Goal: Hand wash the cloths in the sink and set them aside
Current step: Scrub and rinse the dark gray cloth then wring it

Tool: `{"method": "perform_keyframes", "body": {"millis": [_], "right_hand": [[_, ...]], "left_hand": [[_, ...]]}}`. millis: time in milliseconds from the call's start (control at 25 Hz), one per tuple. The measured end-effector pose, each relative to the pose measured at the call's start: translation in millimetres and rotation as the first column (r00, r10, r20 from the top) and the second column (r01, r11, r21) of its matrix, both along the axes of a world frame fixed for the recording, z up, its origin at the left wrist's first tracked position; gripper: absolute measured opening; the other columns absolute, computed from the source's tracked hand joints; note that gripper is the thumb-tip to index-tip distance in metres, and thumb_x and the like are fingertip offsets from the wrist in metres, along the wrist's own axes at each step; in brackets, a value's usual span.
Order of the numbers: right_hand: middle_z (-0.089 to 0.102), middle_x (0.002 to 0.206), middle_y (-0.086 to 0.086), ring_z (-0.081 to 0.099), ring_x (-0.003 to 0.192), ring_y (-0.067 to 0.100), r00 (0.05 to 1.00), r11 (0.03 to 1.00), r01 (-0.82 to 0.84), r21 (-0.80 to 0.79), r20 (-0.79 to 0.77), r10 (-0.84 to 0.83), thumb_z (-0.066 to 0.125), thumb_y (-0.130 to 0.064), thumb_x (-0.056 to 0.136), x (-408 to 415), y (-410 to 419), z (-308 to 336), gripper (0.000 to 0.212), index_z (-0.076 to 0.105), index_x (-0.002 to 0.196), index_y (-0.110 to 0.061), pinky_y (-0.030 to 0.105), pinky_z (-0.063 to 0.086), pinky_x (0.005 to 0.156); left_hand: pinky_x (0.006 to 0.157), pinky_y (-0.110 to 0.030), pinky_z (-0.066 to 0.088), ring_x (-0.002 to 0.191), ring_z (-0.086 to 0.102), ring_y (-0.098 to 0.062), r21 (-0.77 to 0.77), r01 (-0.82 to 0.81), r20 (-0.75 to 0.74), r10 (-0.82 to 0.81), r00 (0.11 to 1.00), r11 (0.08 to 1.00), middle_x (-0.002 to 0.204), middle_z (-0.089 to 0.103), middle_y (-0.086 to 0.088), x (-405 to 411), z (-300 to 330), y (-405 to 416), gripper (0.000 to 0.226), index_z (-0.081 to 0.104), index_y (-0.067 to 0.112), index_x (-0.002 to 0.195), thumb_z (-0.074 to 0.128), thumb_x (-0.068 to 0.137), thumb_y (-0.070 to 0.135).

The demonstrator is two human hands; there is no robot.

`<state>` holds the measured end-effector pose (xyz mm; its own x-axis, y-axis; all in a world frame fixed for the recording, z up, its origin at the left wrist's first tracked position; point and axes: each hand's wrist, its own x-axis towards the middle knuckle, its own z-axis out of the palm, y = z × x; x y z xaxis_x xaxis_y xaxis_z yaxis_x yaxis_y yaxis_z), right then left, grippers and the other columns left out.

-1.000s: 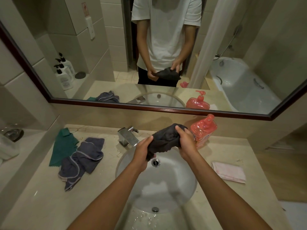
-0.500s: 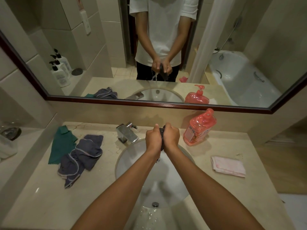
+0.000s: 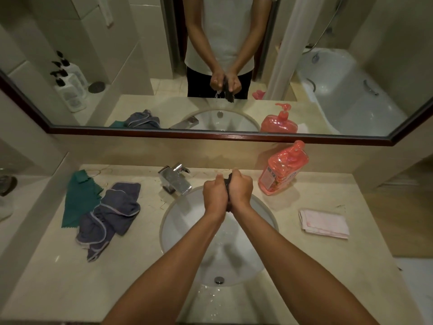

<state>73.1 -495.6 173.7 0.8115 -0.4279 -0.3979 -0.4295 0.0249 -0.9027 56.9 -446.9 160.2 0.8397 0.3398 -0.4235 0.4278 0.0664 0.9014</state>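
Over the white round sink (image 3: 178,221), my left hand (image 3: 214,198) and my right hand (image 3: 241,192) are pressed together, both clenched around a dark grey cloth (image 3: 227,184). Only a thin strip of the cloth shows between the fists. In the mirror, water drips from the squeezed cloth. A blue-grey cloth (image 3: 110,216) with pale edging lies crumpled on the counter left of the sink, partly over a green cloth (image 3: 78,200). A folded pink cloth (image 3: 324,222) lies on the counter to the right.
A chrome tap (image 3: 175,179) stands at the sink's back left rim. A red pump bottle of soap (image 3: 282,170) stands behind the sink to the right. A large mirror (image 3: 140,55) fills the wall above the beige counter (image 3: 54,273).
The cloth was held loose and spread between my hands a second ago. Both hands have closed into fists around it, side by side, and stay so over the sink.
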Motion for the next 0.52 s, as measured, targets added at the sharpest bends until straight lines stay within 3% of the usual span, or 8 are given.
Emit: {"method": "perform_keyframes", "body": {"millis": [200,400,520], "right_hand": [[0.063,0.054,-0.004,0.063,0.058,0.016,0.995,0.998,-0.061,0.001,0.083,0.06,0.047,-0.029,0.1,-28.6,10.5,-17.1,0.05,0.061,0.052,-0.022,0.03,0.049,0.057],[0.051,0.046,-0.004,0.049,0.05,0.018,0.996,0.999,-0.007,-0.038,0.088,0.01,0.047,-0.021,0.1,-3.2,-0.2,-9.0,0.054,0.048,0.046,-0.017,0.035,0.041,0.058],[0.066,0.059,0.003,0.065,0.06,0.02,0.995,0.994,-0.073,-0.085,0.066,0.079,0.047,-0.027,0.101,-22.8,11.2,-18.7,0.048,0.065,0.058,-0.013,0.034,0.052,0.06]], "left_hand": [[0.052,-0.026,0.037,0.042,0.044,-0.012,-0.027,0.021,0.024,-0.02,1.0,0.999,0.044,0.046,0.002,6.8,0.1,8.4,0.058,0.042,0.013,0.049,0.042,0.105,0.027],[0.044,-0.023,0.039,0.045,0.052,-0.017,-0.025,0.052,-0.023,-0.053,0.998,0.998,0.047,0.053,0.0,-3.4,-2.9,2.2,0.051,0.051,0.011,0.056,0.043,0.103,0.029],[0.042,-0.021,0.036,0.04,0.046,-0.012,-0.036,0.026,-0.025,-0.027,0.999,0.999,0.045,0.049,0.001,2.7,-2.3,10.2,0.054,0.045,0.012,0.052,0.042,0.103,0.027]]}}
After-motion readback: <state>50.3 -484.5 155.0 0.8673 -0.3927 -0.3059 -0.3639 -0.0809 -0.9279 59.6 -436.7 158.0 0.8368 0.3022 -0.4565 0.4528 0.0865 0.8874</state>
